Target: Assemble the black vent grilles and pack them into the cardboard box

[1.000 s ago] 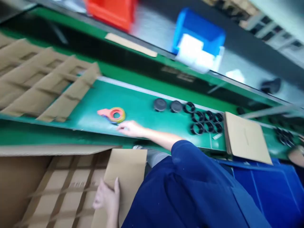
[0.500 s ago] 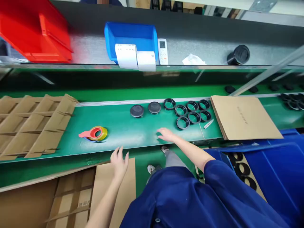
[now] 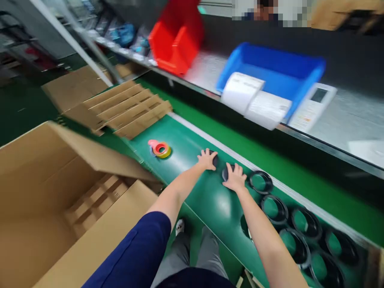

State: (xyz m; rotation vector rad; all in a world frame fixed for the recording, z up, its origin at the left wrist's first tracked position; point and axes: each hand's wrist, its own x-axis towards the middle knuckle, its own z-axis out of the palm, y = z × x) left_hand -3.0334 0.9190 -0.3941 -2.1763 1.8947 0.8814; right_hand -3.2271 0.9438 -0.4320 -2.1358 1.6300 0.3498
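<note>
My left hand (image 3: 207,160) reaches over a round black cap (image 3: 215,161) on the green bench (image 3: 192,184). Its fingers are spread at the cap's edge, with the thumb on the near side. Beside it, my right hand (image 3: 235,178) lies over a second round black cap (image 3: 225,174), fingers also spread and partly covering it. Both caps appear to rest on the bench; whether the fingers press on them is hard to see. Several black rings (image 3: 274,209) stand to the right, some hidden behind my right forearm.
A tape roll in a red holder (image 3: 161,150) lies left on the bench, before cardboard dividers (image 3: 144,110). An open carton (image 3: 99,216) stands at lower left. The shelf above holds a red bin (image 3: 177,48), a blue bin (image 3: 271,70), paper label rolls (image 3: 243,90) and a remote (image 3: 313,106).
Both hands have moved forward to the two black caps, the left from beyond the bench's near edge. The view has turned left, bringing the open carton further into sight.
</note>
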